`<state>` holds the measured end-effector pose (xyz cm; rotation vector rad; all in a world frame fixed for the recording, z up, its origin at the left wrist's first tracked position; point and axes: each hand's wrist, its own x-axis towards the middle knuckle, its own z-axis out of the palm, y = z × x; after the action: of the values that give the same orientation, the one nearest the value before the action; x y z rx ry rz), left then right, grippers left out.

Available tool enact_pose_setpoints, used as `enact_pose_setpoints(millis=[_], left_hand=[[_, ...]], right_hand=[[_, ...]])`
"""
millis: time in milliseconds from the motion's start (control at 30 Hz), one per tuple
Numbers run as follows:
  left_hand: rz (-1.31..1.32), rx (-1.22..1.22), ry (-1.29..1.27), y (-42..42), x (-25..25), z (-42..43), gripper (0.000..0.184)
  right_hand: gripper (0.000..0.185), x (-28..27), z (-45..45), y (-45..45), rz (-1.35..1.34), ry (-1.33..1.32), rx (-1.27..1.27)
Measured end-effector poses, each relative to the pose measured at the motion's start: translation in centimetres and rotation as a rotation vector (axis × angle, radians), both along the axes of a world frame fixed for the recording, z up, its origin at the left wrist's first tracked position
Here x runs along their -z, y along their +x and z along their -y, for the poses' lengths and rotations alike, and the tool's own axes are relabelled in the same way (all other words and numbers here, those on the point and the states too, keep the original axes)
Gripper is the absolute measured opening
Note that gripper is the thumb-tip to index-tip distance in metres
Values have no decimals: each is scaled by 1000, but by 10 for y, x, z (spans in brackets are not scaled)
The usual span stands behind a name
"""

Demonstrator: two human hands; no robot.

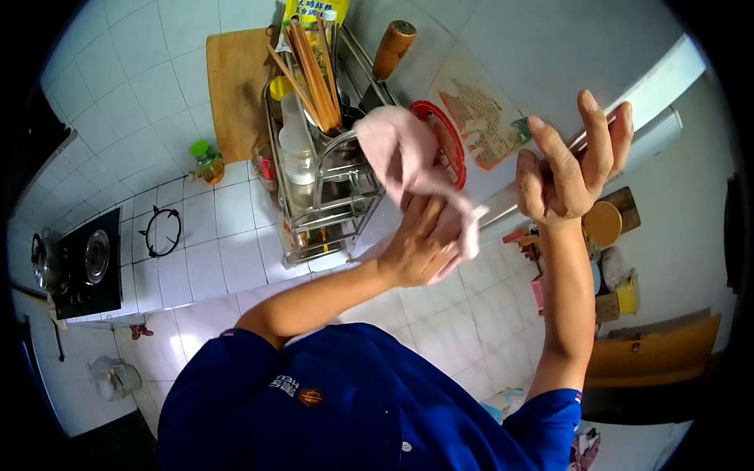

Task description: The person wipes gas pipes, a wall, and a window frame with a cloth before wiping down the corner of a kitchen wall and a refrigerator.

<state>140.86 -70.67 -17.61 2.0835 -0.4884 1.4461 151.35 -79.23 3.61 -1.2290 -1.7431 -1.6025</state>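
A pale pink cloth (399, 149) hangs from my left hand (424, 243), whose fingers are closed round its lower part; the cloth is slightly blurred. Its upper end lies in front of the metal rack (338, 192) and beside a red basket (449, 145). Raised at the right, my right hand (572, 169) holds nothing, its fingers apart and partly bent, in front of a white edge on the wall side.
Wooden chopsticks (312, 78) stand in the rack, with a cutting board (236, 94) behind. On the tiled counter (236, 235) are a green-capped bottle (206, 162) and a black ring (163, 231). A stove (86, 271) is at the far left, a yellow container (627, 297) at right.
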Motion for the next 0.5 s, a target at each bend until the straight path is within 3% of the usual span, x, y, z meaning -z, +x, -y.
enact_pose_setpoints(millis=[67,200,300,500], left_hand=[[-87,66,-89,-2,61,6,75],[-20,79,-106,2,33,0,78],[72,141,-189,8,20,-6,68],[-142,58,-284,-11,99,10,67]], right_hand=[[27,4,-2,8,87,-9,-10],[23,3,-1,7,105,-16,54],[21,1,3,7,143,-9,78],[27,-4,4,13,208,-16,94]])
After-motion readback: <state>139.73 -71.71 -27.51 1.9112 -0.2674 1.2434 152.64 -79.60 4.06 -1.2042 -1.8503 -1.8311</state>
